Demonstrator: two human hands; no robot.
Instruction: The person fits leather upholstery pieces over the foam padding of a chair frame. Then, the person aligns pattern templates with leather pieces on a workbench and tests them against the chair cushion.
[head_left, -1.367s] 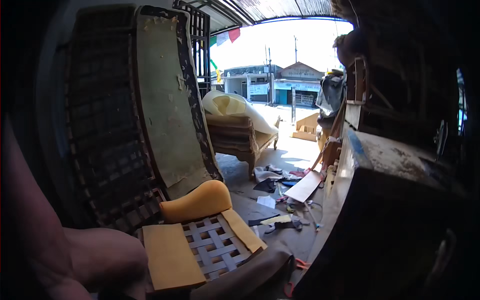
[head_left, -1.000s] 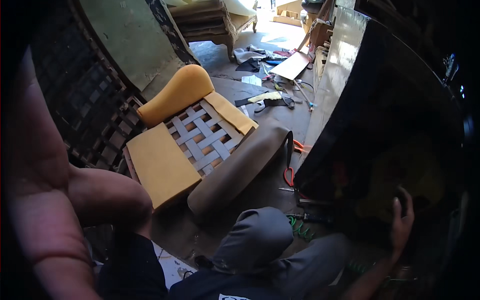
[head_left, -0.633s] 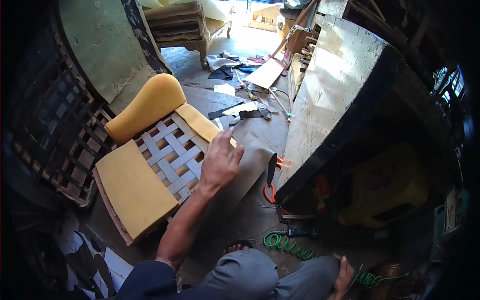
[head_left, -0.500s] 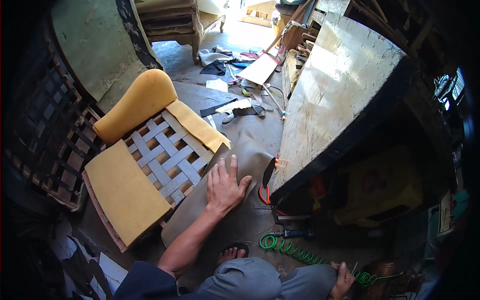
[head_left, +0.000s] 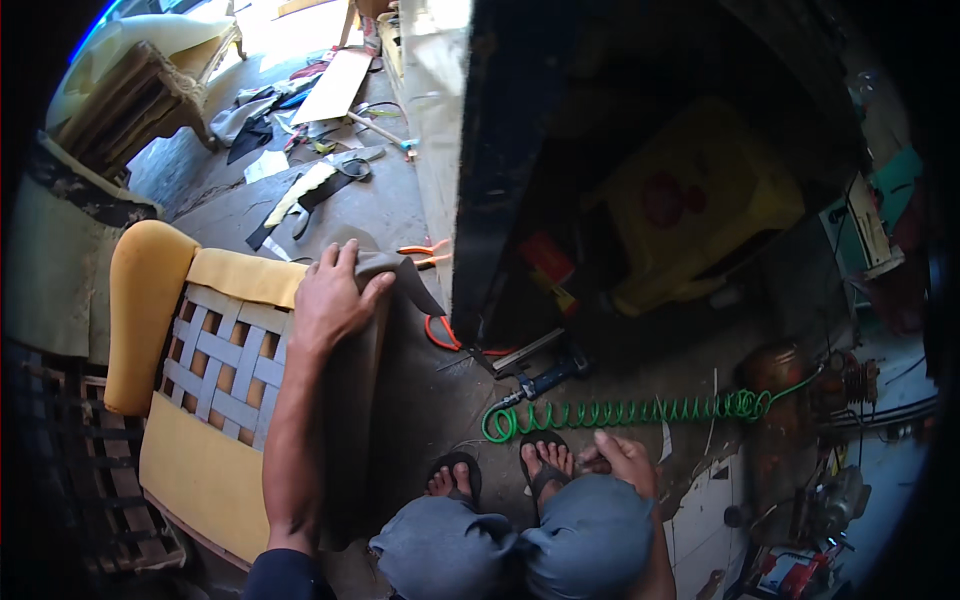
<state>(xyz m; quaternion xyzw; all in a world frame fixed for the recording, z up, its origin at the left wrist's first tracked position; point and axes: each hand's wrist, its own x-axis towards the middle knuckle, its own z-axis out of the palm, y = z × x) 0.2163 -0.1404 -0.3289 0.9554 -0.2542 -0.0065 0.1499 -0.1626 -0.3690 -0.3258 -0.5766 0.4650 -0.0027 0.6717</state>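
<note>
A chair seat frame (head_left: 215, 365) with yellow foam and woven grey webbing lies on the floor at my left. A grey-brown fabric sheet (head_left: 360, 400) is draped along its right side. My left hand (head_left: 330, 300) rests on the sheet's top end, fingers together over the edge and thumb pinching a fold. My right hand (head_left: 625, 460) hangs by my right knee, fingertips down beside my sandalled foot (head_left: 550, 465) and holding nothing. A green coiled air hose (head_left: 620, 410) runs just ahead of that hand.
A big dark upturned furniture frame (head_left: 520, 150) stands ahead, with a yellow canister (head_left: 700, 200) inside. Orange-handled pliers (head_left: 425, 252), a dark air tool (head_left: 545, 380) and a rusty compressor tank (head_left: 785, 430) sit on the floor. Scraps (head_left: 300, 195) and a wooden chair (head_left: 140, 90) lie farther left.
The view has tilted down onto my knees and feet. My left hand moved from flat on the sheet's middle up to its top end, fingers closing. My right hand now shows by my foot.
</note>
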